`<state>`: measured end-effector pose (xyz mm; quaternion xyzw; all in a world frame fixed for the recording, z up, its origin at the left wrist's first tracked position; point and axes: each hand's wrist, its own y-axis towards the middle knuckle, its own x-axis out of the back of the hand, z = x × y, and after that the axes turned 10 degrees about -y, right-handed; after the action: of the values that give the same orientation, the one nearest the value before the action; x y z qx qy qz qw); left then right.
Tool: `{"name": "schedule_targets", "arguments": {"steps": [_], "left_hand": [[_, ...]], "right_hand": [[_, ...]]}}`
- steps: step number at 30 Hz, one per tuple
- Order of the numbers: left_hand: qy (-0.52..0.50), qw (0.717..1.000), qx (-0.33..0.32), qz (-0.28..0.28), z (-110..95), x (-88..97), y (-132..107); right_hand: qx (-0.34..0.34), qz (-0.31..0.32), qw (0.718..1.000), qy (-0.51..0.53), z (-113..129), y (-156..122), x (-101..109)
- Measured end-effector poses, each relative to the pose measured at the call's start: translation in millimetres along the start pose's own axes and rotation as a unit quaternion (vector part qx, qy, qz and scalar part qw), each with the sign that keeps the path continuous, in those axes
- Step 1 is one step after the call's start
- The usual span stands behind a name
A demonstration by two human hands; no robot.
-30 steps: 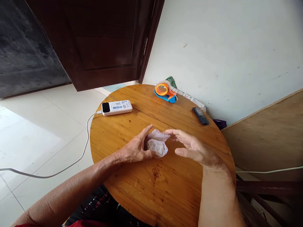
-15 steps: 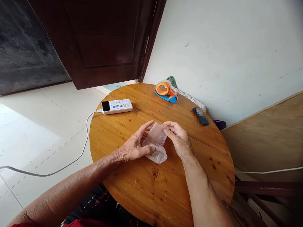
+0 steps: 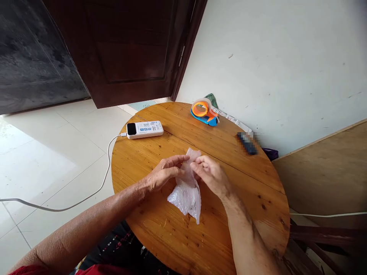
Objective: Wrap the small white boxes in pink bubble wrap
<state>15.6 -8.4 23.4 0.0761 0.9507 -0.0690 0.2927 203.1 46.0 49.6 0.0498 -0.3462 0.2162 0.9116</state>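
A crumpled piece of clear bubble wrap (image 3: 185, 196) lies on the round wooden table in front of me. It is narrow at the far end and flares out loosely at the near end. My left hand (image 3: 166, 172) is at its left side, fingers stretched out and thumb apart, with the fingertips touching the wrap. On the other side, my right hand (image 3: 210, 173) has thumb and fingers pinched together at the wrap's right edge. Whether anything lies inside the wrap I cannot tell.
A white device with a dark screen (image 3: 146, 130) sits at the table's left, with a white cable (image 3: 106, 177) plugged in. An orange and blue tape dispenser (image 3: 204, 112) stands at the back. To its right lies a blurred dark object (image 3: 247, 143). A wall borders the table behind.
The bubble wrap has been turned and its near end now spreads loosely towards me. My left thumb has come off the wrap's near part. My right hand has shifted slightly nearer to me.
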Motion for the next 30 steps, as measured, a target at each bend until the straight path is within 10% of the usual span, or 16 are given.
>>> {"name": "schedule_targets", "arguments": {"steps": [6, 12, 23, 30], "left_hand": [[-0.067, 0.998, -0.016, -0.009, -3, -1.3, 2], [-0.095, 0.985, -0.052, -0.135, -7, 2.9, 7], [0.384, 0.898, -0.173, -0.126, -12, 3.5, -4], [0.194, 0.944, -0.131, -0.234, -12, 11.7, 5]], "right_hand": [[0.028, -0.097, 0.994, -0.050, -8, 9, -7], [-0.064, -0.121, 0.963, 0.233, -23, 16, 6], [-0.048, -0.120, 0.940, 0.316, -23, 19, 1], [-0.074, -0.166, 0.964, 0.195, -36, 18, 16]]}}
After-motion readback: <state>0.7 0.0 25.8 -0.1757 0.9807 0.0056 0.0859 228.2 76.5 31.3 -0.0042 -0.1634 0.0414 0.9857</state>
